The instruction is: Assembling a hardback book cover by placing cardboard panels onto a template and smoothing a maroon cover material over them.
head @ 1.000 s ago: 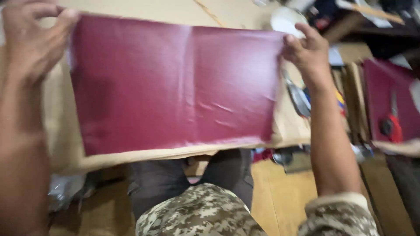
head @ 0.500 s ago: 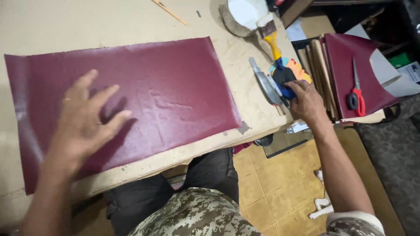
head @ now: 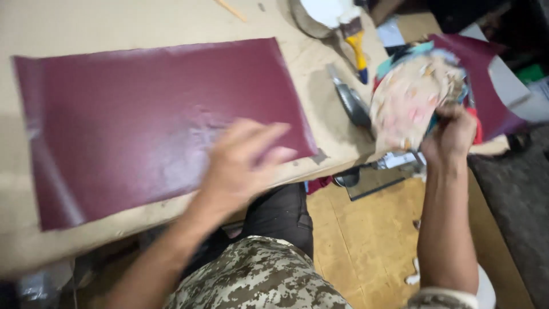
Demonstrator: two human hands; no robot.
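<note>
A large maroon sheet (head: 143, 120) of leather-like material lies flat on the tan worktable (head: 143, 17). My left hand (head: 243, 163) hovers blurred over the sheet's near right corner, fingers spread, holding nothing. My right hand (head: 452, 134) is raised at the table's right edge, gripping a crumpled, stained rag (head: 409, 97) of pale and multicoloured cloth.
A yellow-handled brush (head: 357, 40) lies by a round white dish (head: 320, 14) at the far right of the table. A grey metal tool (head: 349, 103) rests near the edge. More maroon material (head: 486, 74) sits to the right. Cardboard (head: 366, 240) covers the floor below.
The maroon sheet was held up a second ago and now lies flat. My left hand slid right across it. My right hand picked up the rag from the table's right side.
</note>
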